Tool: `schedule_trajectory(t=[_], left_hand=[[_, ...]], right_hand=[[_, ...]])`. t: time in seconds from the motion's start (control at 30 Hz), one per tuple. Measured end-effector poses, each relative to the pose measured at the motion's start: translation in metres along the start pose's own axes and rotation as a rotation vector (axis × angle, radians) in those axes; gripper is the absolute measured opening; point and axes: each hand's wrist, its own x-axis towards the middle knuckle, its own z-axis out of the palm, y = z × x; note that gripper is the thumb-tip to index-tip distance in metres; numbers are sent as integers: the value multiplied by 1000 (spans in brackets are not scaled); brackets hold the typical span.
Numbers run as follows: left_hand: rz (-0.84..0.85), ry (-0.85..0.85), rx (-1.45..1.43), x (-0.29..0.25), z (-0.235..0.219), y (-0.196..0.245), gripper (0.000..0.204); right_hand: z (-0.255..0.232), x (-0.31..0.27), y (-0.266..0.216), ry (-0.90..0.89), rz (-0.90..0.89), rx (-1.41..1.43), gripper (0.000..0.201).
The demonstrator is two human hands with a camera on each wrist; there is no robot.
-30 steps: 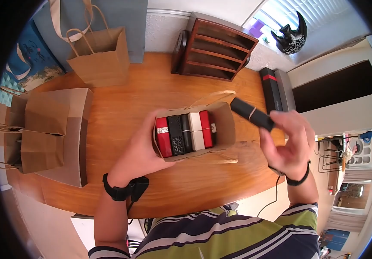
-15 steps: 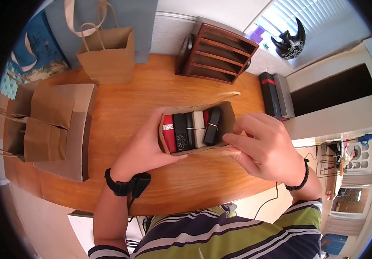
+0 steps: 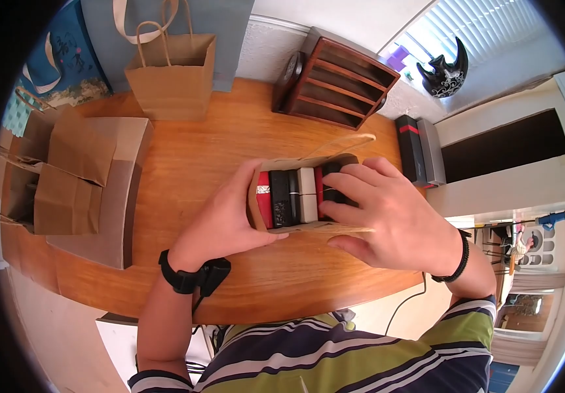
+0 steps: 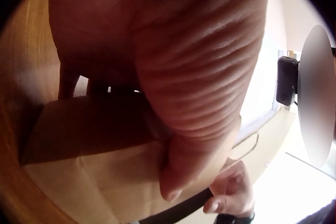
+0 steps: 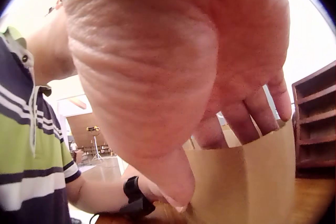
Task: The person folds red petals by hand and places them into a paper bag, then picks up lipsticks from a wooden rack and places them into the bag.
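An upright brown paper bag (image 5: 247,182) on the table is packed with a row of narrow boxes. From left to right in the head view come a red box (image 3: 265,213), a patterned black box (image 3: 280,196), a slim black box (image 3: 293,190) and a cream box (image 3: 308,196) with a thin band. My left hand (image 3: 220,213) grips the bag's left end, thumb on the near side. Over the right end, my right hand (image 3: 387,209) reaches its fingers past the rim onto a black box (image 3: 332,196), largely hidden by them. Its thumb stays outside the bag.
More paper bags (image 3: 73,196) lie on a flat brown box (image 3: 128,177) at left. Another paper bag (image 3: 177,85) stands at the back left. A wooden rack (image 3: 341,82) is at the back, and a long black box (image 3: 411,154) lies at the right.
The right hand brought the banded black box from the right into the bag and let go of it. Its fingers are now on the box inside. The left hand keeps its hold.
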Motion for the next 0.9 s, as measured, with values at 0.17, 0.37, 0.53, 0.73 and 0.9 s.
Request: schedule_trajectory(t=[0.17, 0.37, 0.53, 0.73, 0.9], left_hand=[[28, 10, 73, -1, -1, -3, 92], [28, -20, 113, -1, -4, 1, 96], [52, -25, 126, 0, -5, 1, 97], [35, -12, 109, 0, -3, -5, 102], [60, -22, 85, -1, -4, 1, 109]], right_hand=[[-3, -7, -4, 21, 38, -72, 40], [-1, -11, -8, 8, 44, -55, 44], [-2, -10, -9, 69, 48, -54, 43], [0, -20, 1, 125, 75, 24, 46], [10, -43, 29, 521, 262, 408, 53]])
